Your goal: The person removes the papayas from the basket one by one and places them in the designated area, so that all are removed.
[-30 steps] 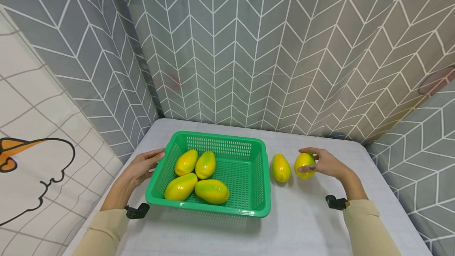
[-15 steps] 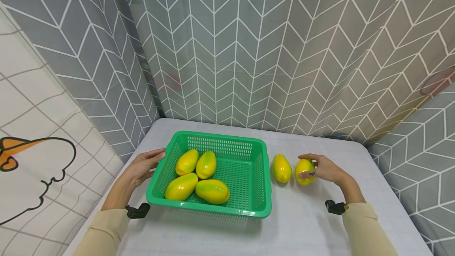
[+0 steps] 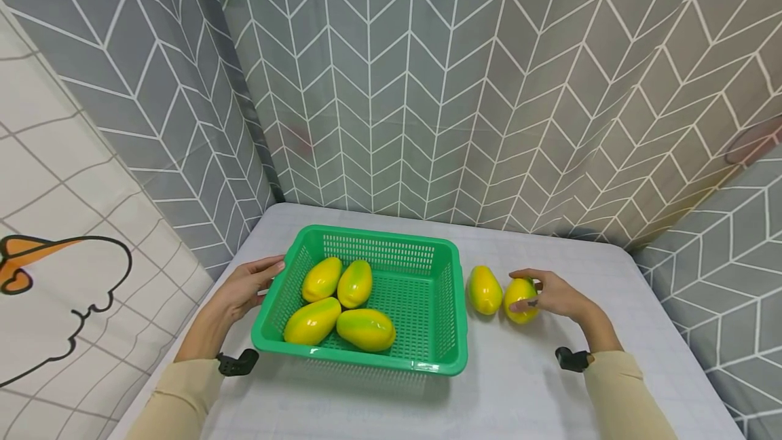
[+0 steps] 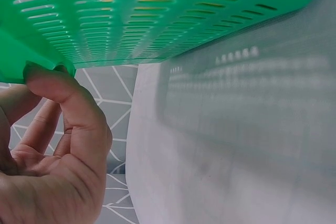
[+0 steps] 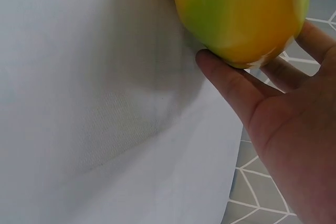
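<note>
In the head view my left hand (image 3: 244, 287) holds the left rim of a green plastic basket (image 3: 452, 364). The left wrist view shows bent fingers against the basket's rim (image 4: 58, 72). Several yellow-green papayas lie in the left and front part of the basket, one papaya (image 3: 366, 330) on its side at the front. My right hand (image 3: 557, 296) grips another papaya (image 3: 519, 309) right of the basket, thumb on the near side and fingers at the far side. Close to its left lies a loose papaya (image 3: 485, 290). In the right wrist view, fingers (image 5: 231, 80) touch the papaya's end.
A white cloth covers the table (image 3: 507, 392). Grey patterned curtains (image 3: 391, 87) stand behind and at the sides. A white panel (image 3: 67, 223) with a cartoon drawing is at the left. The basket's right half shows its bare slotted floor.
My right hand and its papaya have shifted slightly toward me and to the left, nearer the loose papaya. My left hand and the basket have stayed in place.
</note>
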The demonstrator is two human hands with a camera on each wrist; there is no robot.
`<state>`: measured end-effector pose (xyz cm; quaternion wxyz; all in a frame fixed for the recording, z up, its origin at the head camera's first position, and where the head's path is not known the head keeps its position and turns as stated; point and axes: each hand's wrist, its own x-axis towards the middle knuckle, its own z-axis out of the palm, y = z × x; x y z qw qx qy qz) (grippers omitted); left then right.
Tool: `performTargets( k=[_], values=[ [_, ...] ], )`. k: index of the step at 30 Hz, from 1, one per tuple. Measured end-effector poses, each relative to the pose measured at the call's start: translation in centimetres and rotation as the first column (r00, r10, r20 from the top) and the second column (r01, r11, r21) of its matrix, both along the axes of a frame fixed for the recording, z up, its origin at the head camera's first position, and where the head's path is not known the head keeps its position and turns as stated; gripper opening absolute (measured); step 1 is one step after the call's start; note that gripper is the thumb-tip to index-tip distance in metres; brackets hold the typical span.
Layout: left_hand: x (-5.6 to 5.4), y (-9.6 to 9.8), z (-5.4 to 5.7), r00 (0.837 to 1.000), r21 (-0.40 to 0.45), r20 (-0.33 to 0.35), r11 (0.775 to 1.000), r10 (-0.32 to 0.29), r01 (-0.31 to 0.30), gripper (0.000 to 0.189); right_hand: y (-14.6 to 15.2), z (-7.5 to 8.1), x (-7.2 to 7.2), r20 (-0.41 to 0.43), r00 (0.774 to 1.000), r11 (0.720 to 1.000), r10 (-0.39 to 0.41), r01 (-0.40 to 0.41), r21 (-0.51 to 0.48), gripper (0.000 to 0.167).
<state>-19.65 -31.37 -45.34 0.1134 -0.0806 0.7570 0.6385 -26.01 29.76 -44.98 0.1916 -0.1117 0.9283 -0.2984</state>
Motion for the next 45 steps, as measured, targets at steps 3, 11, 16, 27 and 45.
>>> performTargets(
  k=[3, 11, 16, 27, 45],
  values=[
    [0.03, 0.03, 0.05, 1.000, 0.002, 0.005, 1.000, 0.003, -0.003, 0.067, -0.02, -0.09, -0.03, 0.002, 1.000, 1.000, 0.001, -0.001, 0.001, 0.085],
    [0.03, 0.04, 0.10, 1.000, 0.025, -0.003, 1.000, 0.000, 0.000, 0.066, -0.02, -0.31, -0.14, 0.005, 1.000, 1.000, 0.000, 0.000, -0.004, 0.085],
    [0.09, 0.08, 0.07, 1.000, 0.027, -0.002, 1.000, -0.003, 0.003, 0.067, -0.03, -0.46, -0.19, 0.007, 1.000, 1.000, 0.010, -0.010, -0.015, 0.085],
    [0.06, 0.16, 0.02, 1.000, 0.022, 0.003, 1.000, 0.015, -0.015, 0.065, -0.07, -0.36, -0.03, 0.020, 1.000, 0.999, 0.011, -0.010, -0.031, 0.085],
    [0.02, -0.01, -0.12, 1.000, 0.012, 0.004, 1.000, 0.005, -0.005, 0.068, 0.84, 0.49, -0.07, -0.014, 1.000, 0.997, 0.012, -0.013, -0.076, 0.085]
  ],
)
